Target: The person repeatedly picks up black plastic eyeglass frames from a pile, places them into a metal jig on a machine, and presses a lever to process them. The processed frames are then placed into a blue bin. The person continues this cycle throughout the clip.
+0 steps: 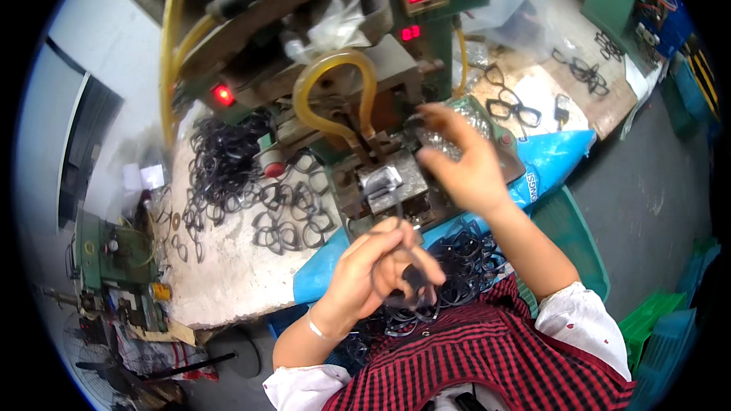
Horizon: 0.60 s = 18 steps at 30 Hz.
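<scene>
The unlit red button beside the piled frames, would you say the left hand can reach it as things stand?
Probably yes: nothing visible blocks the way from the left hand to the red button, though the hand holds a blurred dark frame.

Cannot make out the exact shape of the dark piece (413, 278) in the left hand (377, 270), blurred together. Cannot tell touch from gap between the right hand (474, 167), also blurred, and the green machine (438, 49), cut off by the upper edge. Can see only partly the heap of frames (462, 274) behind the left hand.
</scene>
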Tool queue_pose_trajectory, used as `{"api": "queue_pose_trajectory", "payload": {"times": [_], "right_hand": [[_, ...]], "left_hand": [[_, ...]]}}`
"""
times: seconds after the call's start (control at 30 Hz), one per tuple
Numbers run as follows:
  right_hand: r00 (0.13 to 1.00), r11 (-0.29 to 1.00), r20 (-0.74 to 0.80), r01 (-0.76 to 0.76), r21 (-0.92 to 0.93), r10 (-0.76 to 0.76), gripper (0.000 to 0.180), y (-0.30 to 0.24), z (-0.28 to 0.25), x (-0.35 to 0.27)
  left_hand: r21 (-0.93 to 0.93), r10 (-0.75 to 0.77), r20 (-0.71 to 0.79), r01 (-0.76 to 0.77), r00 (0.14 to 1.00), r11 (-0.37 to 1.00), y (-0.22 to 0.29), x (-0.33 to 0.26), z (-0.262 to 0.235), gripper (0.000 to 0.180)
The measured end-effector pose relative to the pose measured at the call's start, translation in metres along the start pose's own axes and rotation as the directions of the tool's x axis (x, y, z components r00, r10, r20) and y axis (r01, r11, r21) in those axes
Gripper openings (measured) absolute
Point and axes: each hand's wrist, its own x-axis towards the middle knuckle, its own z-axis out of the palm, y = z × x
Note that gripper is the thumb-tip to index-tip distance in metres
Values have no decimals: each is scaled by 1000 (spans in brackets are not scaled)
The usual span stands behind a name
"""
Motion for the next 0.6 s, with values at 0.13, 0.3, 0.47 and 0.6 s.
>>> {"api": "queue_pose_trajectory", "payload": {"times": [0.13, 0.3, 0.47, 0.6], "right_hand": [[908, 995, -414, 26, -96, -64, 49, 63, -52, 8], [957, 951, -252, -203, -232, 143, 26, 86, -89, -36], [995, 620, -36, -87, -780, 95, 12, 53, -83, -47], [998, 500, -32, -54, -864, 53, 10, 67, -68, -43]], "left_hand": [[-65, -22, 29, 24, 999, 998, -5, 21, -6, 20], [-59, 41, -50, -44, 998, 997, -14, 26, -9, 23], [-44, 16, 54, -14, 998, 999, -20, 30, -21, 33], [170, 47, 362, -115, 931, 979, -56, 14, -65, 53]]}}
